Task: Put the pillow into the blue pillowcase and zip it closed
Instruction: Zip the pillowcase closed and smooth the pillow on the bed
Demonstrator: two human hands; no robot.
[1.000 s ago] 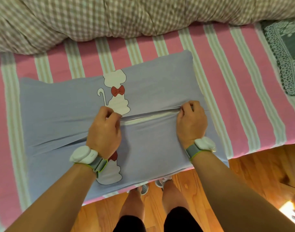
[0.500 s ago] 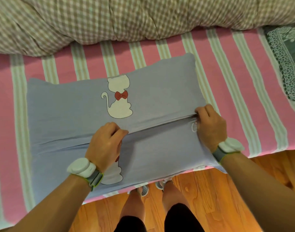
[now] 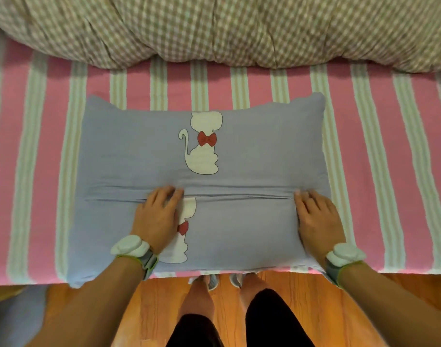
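Observation:
The blue pillowcase (image 3: 252,151), printed with white cats in red bows, lies stuffed and flat on the bed near its front edge. The pillow inside is fully hidden. A closed seam (image 3: 239,195) runs across the case's middle with no white showing through it. My left hand (image 3: 159,216) rests flat on the case at the seam's middle-left, fingers straight, covering part of the lower cat. My right hand (image 3: 317,219) lies flat at the seam's right end, fingertips on the line. The zip pull is not visible.
The bed has a pink and pale green striped sheet (image 3: 389,146). A bulky checked duvet (image 3: 214,28) is heaped along the far side. A wooden floor (image 3: 152,309) and my legs show below the bed's front edge.
The white gap in the seam has closed as my right hand travelled right along it. Both hands have gone from pinching the fabric to lying flat. The pillow now sits square in view.

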